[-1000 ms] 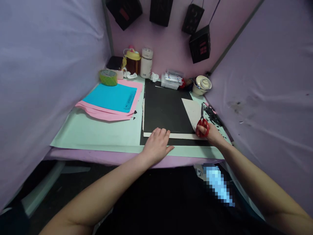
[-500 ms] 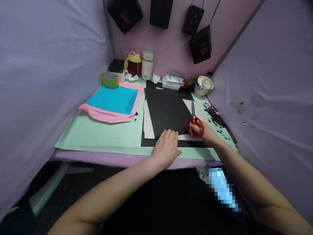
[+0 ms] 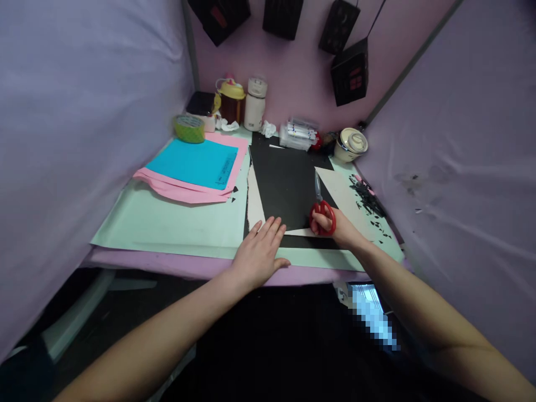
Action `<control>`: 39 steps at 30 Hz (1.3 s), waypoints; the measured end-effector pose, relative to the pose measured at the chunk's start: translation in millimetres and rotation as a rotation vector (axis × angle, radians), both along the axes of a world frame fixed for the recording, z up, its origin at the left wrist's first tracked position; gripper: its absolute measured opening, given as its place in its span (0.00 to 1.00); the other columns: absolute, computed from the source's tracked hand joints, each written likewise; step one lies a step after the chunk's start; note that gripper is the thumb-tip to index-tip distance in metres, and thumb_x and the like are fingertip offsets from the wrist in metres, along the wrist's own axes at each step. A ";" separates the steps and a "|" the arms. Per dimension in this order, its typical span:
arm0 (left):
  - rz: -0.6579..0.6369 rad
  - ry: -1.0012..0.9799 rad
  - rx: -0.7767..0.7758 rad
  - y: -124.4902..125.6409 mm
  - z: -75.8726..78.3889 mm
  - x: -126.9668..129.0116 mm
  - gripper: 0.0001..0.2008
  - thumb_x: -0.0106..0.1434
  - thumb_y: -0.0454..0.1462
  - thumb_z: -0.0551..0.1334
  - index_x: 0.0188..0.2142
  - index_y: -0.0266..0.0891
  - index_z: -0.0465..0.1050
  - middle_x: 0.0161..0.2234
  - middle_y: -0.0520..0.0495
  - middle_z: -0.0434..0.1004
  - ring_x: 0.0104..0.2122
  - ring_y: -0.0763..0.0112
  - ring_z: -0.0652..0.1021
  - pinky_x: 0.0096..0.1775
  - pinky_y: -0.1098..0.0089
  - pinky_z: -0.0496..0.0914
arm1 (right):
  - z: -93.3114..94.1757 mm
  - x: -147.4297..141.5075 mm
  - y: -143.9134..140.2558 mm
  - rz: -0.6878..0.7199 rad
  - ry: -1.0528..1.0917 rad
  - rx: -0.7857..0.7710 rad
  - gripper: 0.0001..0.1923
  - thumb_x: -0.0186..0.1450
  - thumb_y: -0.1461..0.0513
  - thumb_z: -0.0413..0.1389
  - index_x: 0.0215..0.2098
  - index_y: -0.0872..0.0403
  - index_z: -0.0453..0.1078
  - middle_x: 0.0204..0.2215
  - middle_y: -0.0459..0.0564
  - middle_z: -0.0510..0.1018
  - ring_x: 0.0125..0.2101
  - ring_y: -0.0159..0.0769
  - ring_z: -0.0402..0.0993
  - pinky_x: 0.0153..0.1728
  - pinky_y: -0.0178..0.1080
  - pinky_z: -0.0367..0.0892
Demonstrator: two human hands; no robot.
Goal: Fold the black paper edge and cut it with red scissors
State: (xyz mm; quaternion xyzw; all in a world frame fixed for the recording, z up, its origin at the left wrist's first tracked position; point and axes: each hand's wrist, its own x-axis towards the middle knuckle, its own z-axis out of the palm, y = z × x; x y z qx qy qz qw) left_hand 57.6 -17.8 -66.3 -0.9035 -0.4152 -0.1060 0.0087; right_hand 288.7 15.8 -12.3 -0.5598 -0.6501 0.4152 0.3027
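Black card sheet lies tilted on the table. At its six-o'clock edge the left hand presses flat, fingers spread; at four o'clock the right hand grips red scissors, blades pointing twelve.

Front-left mat: bare, open to reach.
Left side: pink and blue paper stack, tape roll.
Back edge: bottles, marker box, bowl crowd the wall.
Right edge: black scraps, curtain close.
Overhead: hanging black lanterns.
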 end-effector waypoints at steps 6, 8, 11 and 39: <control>0.002 -0.003 -0.013 -0.1 0.8 -1.6 0.39 0.64 0.56 0.50 0.65 0.33 0.50 0.66 0.41 0.46 0.66 0.59 0.47 0.64 0.58 0.43 | -0.5 -32.0 -2.3 0.015 0.100 -0.041 0.15 0.62 0.52 0.53 0.24 0.54 0.63 0.18 0.45 0.71 0.19 0.30 0.65 0.22 0.34 0.61; 0.003 -0.008 -0.008 0.1 -0.5 -1.4 0.39 0.64 0.56 0.50 0.65 0.32 0.50 0.66 0.40 0.46 0.66 0.59 0.47 0.64 0.58 0.43 | -2.2 -41.5 -2.4 0.031 0.137 -0.055 0.15 0.62 0.52 0.54 0.26 0.54 0.63 0.18 0.45 0.72 0.19 0.30 0.66 0.22 0.34 0.62; 0.001 -0.012 -0.001 0.3 -1.8 -1.3 0.39 0.64 0.57 0.49 0.65 0.32 0.50 0.66 0.39 0.45 0.66 0.59 0.47 0.64 0.58 0.43 | -2.6 -51.4 -2.4 0.030 0.167 -0.068 0.14 0.62 0.52 0.54 0.28 0.54 0.63 0.18 0.44 0.72 0.18 0.29 0.66 0.21 0.33 0.62; 0.010 -0.006 0.021 0.5 -2.0 -1.8 0.37 0.65 0.56 0.48 0.65 0.34 0.50 0.67 0.41 0.45 0.66 0.60 0.48 0.63 0.57 0.44 | -2.8 -0.5 -3.6 -0.129 0.057 -0.055 0.18 0.62 0.54 0.51 0.18 0.54 0.63 0.15 0.46 0.70 0.18 0.28 0.63 0.21 0.33 0.58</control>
